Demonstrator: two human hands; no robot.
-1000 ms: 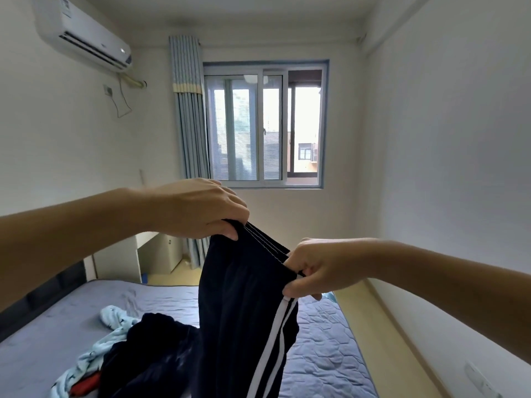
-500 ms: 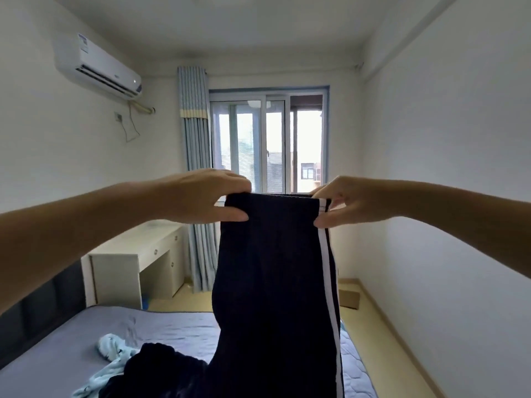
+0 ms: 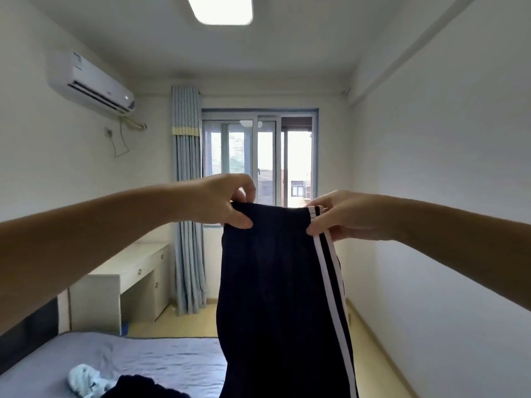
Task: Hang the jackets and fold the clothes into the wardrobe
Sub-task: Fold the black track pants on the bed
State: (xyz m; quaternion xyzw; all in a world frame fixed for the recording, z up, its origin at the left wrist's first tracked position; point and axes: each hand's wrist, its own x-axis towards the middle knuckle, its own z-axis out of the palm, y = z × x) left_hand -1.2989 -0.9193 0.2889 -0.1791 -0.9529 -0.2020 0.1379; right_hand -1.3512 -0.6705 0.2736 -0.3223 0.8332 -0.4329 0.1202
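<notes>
Left hand (image 3: 218,202) and right hand (image 3: 336,216), each pinching the dark navy white-striped trousers (image 3: 275,282) at the waistband, have lifted it taut, so I judge folding comes next.

Bed (image 3: 161,357) under a lavender-grey quilted cover, with a dark headboard (image 3: 26,337) along its left edge. Near that edge, at the near end, a crumpled pale blue garment (image 3: 84,383) directly on the cover. Just right of it and touching it, a dark navy heap of cloth (image 3: 140,387), partly out of view below.
</notes>
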